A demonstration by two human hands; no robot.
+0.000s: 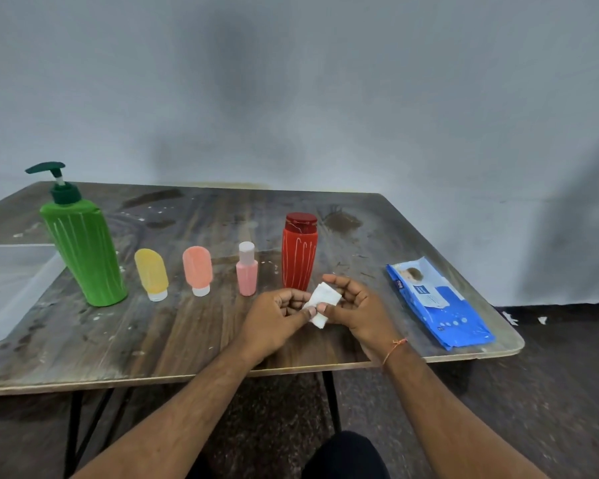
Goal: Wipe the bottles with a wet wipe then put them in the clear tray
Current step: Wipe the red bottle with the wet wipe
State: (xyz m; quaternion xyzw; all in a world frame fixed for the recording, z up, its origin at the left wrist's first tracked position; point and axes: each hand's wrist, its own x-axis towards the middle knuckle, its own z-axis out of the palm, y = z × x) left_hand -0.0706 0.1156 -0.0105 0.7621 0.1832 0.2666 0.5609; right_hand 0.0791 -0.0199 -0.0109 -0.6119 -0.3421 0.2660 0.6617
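Note:
Several bottles stand in a row on the wooden table: a tall green pump bottle, a yellow tube, a salmon tube, a small pink bottle and a red bottle. In front of the red bottle both hands hold a folded white wet wipe. My left hand pinches its near edge between thumb and fingers. My right hand pinches the same edge and cups the wipe. The clear tray lies at the table's left edge, partly out of frame.
A blue pack of wet wipes lies flat near the table's right edge. A grey wall stands behind the table. Dark floor and black table legs show below, with my knee at the bottom.

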